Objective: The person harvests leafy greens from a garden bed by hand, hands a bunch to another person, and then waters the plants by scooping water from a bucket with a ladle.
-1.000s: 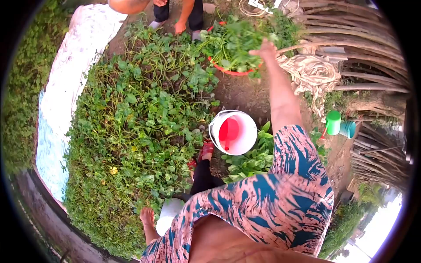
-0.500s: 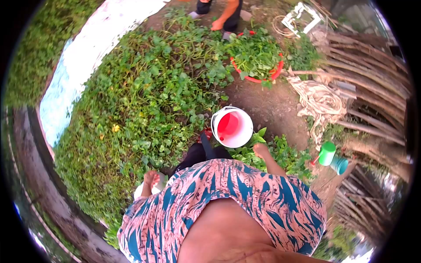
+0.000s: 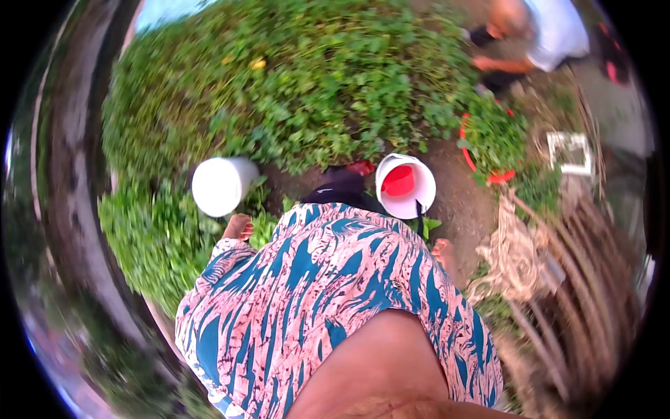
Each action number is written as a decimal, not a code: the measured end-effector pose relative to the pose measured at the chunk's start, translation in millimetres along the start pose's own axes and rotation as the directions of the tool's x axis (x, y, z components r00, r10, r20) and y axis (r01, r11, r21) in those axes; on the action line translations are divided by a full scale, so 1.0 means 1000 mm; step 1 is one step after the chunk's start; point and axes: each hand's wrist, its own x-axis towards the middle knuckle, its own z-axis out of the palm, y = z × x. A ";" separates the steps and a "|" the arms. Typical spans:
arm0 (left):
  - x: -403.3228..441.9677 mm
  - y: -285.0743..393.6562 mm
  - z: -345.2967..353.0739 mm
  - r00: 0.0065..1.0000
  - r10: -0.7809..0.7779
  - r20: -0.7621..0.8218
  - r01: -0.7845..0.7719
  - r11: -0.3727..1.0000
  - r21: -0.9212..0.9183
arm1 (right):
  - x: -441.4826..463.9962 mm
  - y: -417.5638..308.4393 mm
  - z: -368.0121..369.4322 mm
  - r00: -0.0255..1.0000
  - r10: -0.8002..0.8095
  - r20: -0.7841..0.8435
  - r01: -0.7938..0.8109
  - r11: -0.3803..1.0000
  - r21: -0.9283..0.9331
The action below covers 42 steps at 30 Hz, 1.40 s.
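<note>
Watching from afar, I see the left hand point(image 3: 239, 227) with fingers bent just beside the left bucket point(image 3: 218, 187); whether they touch, I cannot tell. The right hand point(image 3: 442, 248), partly hidden by the sleeve, is near the right bucket point(image 3: 405, 207), which has a red item point(image 3: 398, 181) inside. I cannot tell either hand's grip. Farther out, greens point(image 3: 494, 133) fill a red tub point(image 3: 500, 177) near a crouching co-worker point(image 3: 558, 35).

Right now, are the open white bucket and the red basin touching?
Apart: the head view shows bare soil between the bucket and the basin.
</note>
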 end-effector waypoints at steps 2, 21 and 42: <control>-0.025 -0.036 0.003 0.997 -0.075 0.024 0.076 0.994 -0.073 | 0.019 -0.041 -0.026 0.998 -0.019 0.065 0.013 0.995 0.100; -0.053 0.109 0.061 0.866 0.499 0.034 -0.495 0.865 -0.082 | 0.073 0.054 -0.010 1.000 -0.021 -0.009 0.020 0.992 -0.123; -0.063 -0.036 -0.099 0.978 0.118 -0.172 -0.115 0.993 0.023 | 0.179 0.028 0.124 0.989 -0.134 -0.063 0.129 0.989 -0.072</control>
